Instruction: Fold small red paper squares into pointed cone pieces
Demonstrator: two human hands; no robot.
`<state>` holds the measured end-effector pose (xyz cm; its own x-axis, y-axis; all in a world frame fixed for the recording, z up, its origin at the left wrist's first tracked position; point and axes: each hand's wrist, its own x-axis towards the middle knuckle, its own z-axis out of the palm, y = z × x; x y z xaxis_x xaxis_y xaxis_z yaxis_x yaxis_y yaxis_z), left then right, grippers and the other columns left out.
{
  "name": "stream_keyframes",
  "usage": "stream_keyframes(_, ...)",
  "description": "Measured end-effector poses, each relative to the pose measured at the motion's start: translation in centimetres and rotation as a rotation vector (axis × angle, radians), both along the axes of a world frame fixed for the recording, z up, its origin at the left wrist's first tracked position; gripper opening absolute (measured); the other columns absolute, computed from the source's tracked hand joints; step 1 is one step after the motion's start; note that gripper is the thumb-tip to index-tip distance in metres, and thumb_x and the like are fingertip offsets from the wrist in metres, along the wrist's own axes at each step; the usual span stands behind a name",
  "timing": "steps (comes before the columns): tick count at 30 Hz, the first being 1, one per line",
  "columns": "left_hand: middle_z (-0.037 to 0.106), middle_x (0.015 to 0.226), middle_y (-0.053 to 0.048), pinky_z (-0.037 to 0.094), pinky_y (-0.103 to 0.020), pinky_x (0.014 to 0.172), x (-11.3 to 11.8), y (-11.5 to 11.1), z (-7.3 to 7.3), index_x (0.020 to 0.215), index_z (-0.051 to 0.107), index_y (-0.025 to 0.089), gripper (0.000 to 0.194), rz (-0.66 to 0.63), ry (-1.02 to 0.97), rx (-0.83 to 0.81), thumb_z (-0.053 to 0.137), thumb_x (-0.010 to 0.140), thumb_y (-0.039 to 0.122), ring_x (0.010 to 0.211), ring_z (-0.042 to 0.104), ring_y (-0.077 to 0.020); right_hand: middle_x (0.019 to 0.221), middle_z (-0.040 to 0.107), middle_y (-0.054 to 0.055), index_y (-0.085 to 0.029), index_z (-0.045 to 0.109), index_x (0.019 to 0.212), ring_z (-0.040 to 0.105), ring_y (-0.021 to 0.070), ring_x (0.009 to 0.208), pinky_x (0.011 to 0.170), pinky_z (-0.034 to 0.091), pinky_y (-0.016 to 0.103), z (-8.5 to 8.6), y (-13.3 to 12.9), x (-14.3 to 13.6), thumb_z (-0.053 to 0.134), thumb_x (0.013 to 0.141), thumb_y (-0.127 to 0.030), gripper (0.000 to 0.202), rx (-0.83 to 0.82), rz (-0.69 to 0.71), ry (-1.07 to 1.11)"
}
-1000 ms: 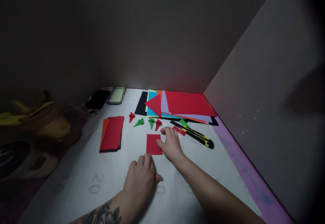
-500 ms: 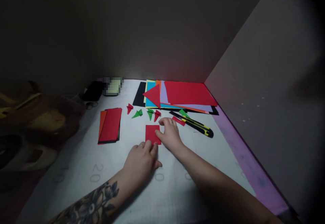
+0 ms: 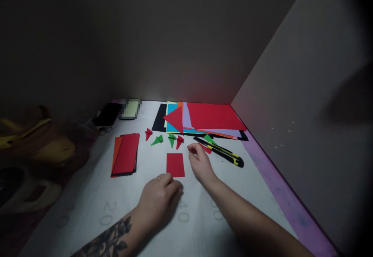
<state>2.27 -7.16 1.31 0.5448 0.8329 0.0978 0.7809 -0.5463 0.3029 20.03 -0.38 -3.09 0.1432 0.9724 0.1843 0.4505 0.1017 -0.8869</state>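
Dim grey walls back the white work surface, where the red paper square lies flat. And there's the change: the right hand, thumb on the square half a second ago, is off it now, just right of it, fingers curled, any pinch unclear. Left hand curls at the square's near edge; can't tell if it grips.

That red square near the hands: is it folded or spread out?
Lying flat, with no raised flap showing: the red square looks smooth on the white surface. Whether it is doubled over, I cannot tell.
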Motion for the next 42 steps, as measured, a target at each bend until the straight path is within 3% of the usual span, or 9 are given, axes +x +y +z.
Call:
stream_keyframes(4, 0.064, 0.079, -0.006, 0.042, -0.029, 0.058, -0.6, 0.7, -0.4, 0.110, 0.065, 0.023, 0.027, 0.106, 0.166, 0.060, 0.047, 0.091, 0.025, 0.068, 0.059, -0.0187, 0.105, 0.058, 0.007, -0.021, 0.062, 0.090, 0.053, 0.0230, 0.104, 0.094, 0.044, 0.041, 0.0, -0.4, 0.0, 0.044, 0.073, -0.005, 0.029, 0.052, 0.122, -0.225)
stream_keyframes(11, 0.062, 0.073, -0.005, 0.042, -0.031, 0.062, -1.2, 0.9, 0.3, 0.074, 0.067, 0.020, 0.032, 0.107, 0.048, 0.022, 0.042, 0.093, 0.029, 0.070, 0.057, -0.0182, 0.112, 0.056, 0.009, -0.021, 0.063, 0.098, 0.049, 0.0248, 0.110, 0.098, 0.042, 0.044, 0.4, -0.4, -0.2, 0.047, 0.073, -0.003, 0.036, 0.048, 0.185, -0.320)
stream_keyframes(15, 0.063, 0.081, -0.006, 0.043, -0.033, 0.066, -1.5, 1.5, 0.0, 0.088, 0.069, 0.022, 0.020, 0.040, 0.079, 0.079, 0.050, 0.090, 0.024, 0.079, 0.056, -0.0214, 0.104, 0.059, 0.008, -0.021, 0.065, 0.097, 0.054, 0.0216, 0.102, 0.092, 0.047, 0.038, 1.5, -1.3, 0.3, 0.043, 0.075, -0.001, 0.037, 0.083, 0.214, -0.266)
stream_keyframes(19, 0.063, 0.080, -0.006, 0.044, -0.035, 0.065, -1.5, 1.3, -0.7, 0.103, 0.067, 0.021, 0.022, -0.035, 0.182, 0.132, 0.049, 0.091, 0.021, 0.076, 0.056, -0.0215, 0.092, 0.061, 0.008, -0.021, 0.068, 0.103, 0.055, 0.0217, 0.090, 0.080, 0.049, 0.033, 2.8, -4.0, 0.0, 0.044, 0.077, -0.002, 0.040, 0.090, 0.553, -0.468)
stream_keyframes(21, 0.064, 0.082, -0.007, 0.045, -0.035, 0.065, -1.4, 1.0, -0.9, 0.108, 0.066, 0.019, 0.024, -0.054, 0.229, 0.117, 0.050, 0.091, 0.022, 0.078, 0.057, -0.0219, 0.097, 0.063, 0.011, -0.018, 0.066, 0.113, 0.055, 0.0247, 0.090, 0.079, 0.049, 0.037, 3.2, -5.1, -0.4, 0.046, 0.078, -0.005, 0.041, 0.053, 0.619, -0.652)
stream_keyframes(31, 0.070, 0.090, -0.013, 0.048, -0.038, 0.064, -1.0, 0.2, 0.3, 0.116, 0.064, 0.009, 0.032, 0.066, 0.376, -0.038, 0.053, 0.089, 0.023, 0.086, 0.064, -0.0284, 0.106, 0.067, 0.019, -0.013, 0.065, 0.117, 0.057, 0.0314, 0.093, 0.069, 0.046, 0.040, 4.1, -5.7, -1.0, 0.052, 0.077, -0.009, 0.042, -0.078, 0.621, -1.083)
stream_keyframes(35, 0.070, 0.089, -0.013, 0.048, -0.037, 0.063, -1.2, 0.5, 0.4, 0.108, 0.067, 0.009, 0.027, 0.051, 0.364, -0.036, 0.055, 0.087, 0.022, 0.083, 0.065, -0.0280, 0.097, 0.068, 0.016, -0.015, 0.071, 0.099, 0.059, 0.0292, 0.088, 0.066, 0.045, 0.037, 4.5, -5.5, 0.0, 0.054, 0.070, -0.004, 0.035, -0.072, 0.594, -1.043)
stream_keyframes(39, 0.069, 0.076, -0.009, 0.048, -0.037, 0.063, -1.4, 1.1, 0.0, 0.087, 0.071, 0.014, 0.025, 0.071, 0.300, 0.018, 0.047, 0.090, 0.022, 0.076, 0.065, -0.0260, 0.091, 0.067, 0.005, -0.021, 0.068, 0.075, 0.059, 0.0206, 0.087, 0.074, 0.045, 0.030, 4.0, -4.0, 1.5, 0.048, 0.071, 0.001, 0.030, -0.029, 0.511, -0.687)
stream_keyframes(42, 0.067, 0.074, -0.008, 0.048, -0.036, 0.064, -1.3, 1.1, -0.4, 0.079, 0.069, 0.017, 0.030, 0.108, 0.263, 0.061, 0.042, 0.092, 0.023, 0.074, 0.064, -0.0244, 0.091, 0.065, 0.005, -0.019, 0.064, 0.088, 0.057, 0.0194, 0.089, 0.080, 0.046, 0.030, 3.1, -1.9, 1.5, 0.044, 0.080, -0.004, 0.027, 0.019, 0.361, -0.477)
